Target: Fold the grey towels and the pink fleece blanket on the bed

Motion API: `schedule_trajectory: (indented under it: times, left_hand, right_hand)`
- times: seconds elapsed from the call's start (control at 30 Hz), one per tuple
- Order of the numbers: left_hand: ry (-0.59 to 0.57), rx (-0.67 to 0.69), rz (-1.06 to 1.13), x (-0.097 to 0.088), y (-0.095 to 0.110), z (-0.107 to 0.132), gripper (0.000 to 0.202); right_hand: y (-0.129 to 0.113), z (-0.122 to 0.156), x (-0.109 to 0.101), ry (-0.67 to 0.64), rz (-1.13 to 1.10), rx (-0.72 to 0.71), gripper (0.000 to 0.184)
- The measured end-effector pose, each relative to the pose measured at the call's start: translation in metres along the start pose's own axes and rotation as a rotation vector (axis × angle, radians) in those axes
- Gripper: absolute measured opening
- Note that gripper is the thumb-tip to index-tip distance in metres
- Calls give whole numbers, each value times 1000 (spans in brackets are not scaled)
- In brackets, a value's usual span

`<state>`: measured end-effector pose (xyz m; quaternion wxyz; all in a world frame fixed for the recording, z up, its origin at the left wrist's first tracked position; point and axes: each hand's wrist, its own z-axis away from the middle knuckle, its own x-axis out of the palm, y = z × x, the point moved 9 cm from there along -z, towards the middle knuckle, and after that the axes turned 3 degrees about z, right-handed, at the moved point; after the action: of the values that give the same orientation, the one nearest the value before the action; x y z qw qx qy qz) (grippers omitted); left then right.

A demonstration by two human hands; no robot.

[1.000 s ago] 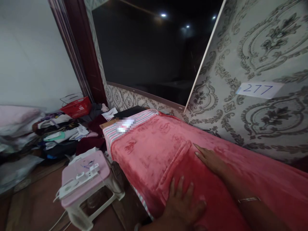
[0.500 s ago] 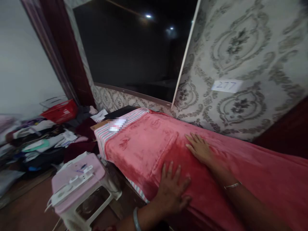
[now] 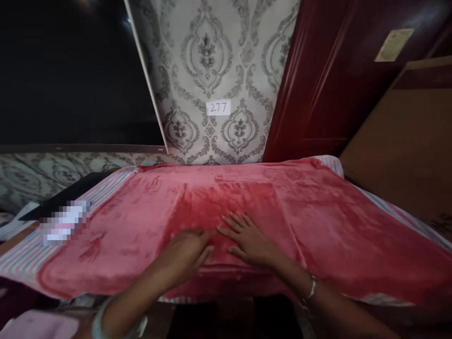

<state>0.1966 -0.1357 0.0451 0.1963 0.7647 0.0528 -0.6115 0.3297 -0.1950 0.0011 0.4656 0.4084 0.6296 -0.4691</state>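
Observation:
A red plush blanket (image 3: 318, 216) lies spread over a table-like surface, with a striped cloth (image 3: 106, 188) showing under its left and right ends. My left hand (image 3: 187, 252) rests flat on the blanket near its front edge, fingers extended and slightly blurred. My right hand (image 3: 247, 238) lies flat beside it, fingers spread, palm down on the blanket. The two hands almost touch at the fingertips. A bangle sits on each wrist.
Patterned wallpaper with a paper label reading 277 (image 3: 218, 107) is behind the surface. A large dark screen (image 3: 70, 75) hangs at the left, a dark red door (image 3: 318, 80) at the right, a brown board (image 3: 406, 141) beside it. A pink stool (image 3: 35, 325) stands bottom left.
The camera has swung right, so the surface is now seen from its long side. Both hands have slid together on the blanket, still flat on it.

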Motion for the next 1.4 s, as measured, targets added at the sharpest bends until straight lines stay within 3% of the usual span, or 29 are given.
schedule_trajectory:
  times: [0.1, 0.17, 0.27, 0.37, 0.53, 0.9, 1.1, 1.27, 1.4]
  left_hand:
    - [-97, 255, 53, -16, 34, -72, 44]
    - [-233, 368, 90, -2, 43, -121, 47]
    - [-301, 358, 45, 34, 27, -182, 51]
    - [-258, 364, -40, 66, 9, -212, 61]
    - [-190, 401, -50, 87, -6, -216, 66]
    - [-90, 442, -47, 85, -9, -217, 60]
    - [-73, 447, -91, 81, -4, -215, 60]
    - [-107, 436, -90, 72, 1, -215, 60]
    - [-161, 540, -54, 69, 29, -225, 58]
  right_hand:
    - [-1, -3, -2, 13, -39, -1, 63]
    - [0, -3, -4, 14, -63, 11, 62]
    - [1, -1, -4, 0, -108, 32, 63]
    - [4, -1, -2, -20, -150, 43, 65]
    - [6, 0, -4, -6, -192, 41, 66]
    - [3, 1, -22, 103, -154, 16, 60]
    - [29, 28, -50, 230, -102, 244, 49]
    - [39, 53, -26, 99, -79, 224, 59]
    - [41, 54, -11, 87, -92, 225, 59]
